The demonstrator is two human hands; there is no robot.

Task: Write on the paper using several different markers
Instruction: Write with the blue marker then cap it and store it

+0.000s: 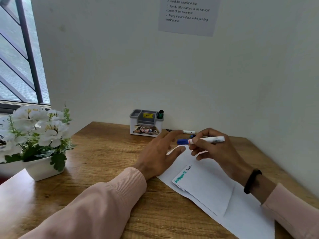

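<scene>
Right hand held a blue-capped marker over the paper while the left hand hovered with fingers spread.

From the head view, the right hand (pixel 209 146) had its grip clenched around a white-barrelled marker with a blue cap (pixel 201 140), held level above the far end of the folded white paper sheets (pixel 212 190) lying on the wooden desk (pixel 96 171); the left hand (pixel 161 153) was released, blurred, its fingertips near the cap. Teal and black writing on the paper was too small to read. A black-capped white marker (pixel 181 131) lay by the wall, half hidden behind the fingers. A green-capped marker (pixel 160 114) stood in the grey and white plastic organiser (pixel 145 124). The white flowers in a white pot (pixel 37 135) were cut off at the left edge.
</scene>
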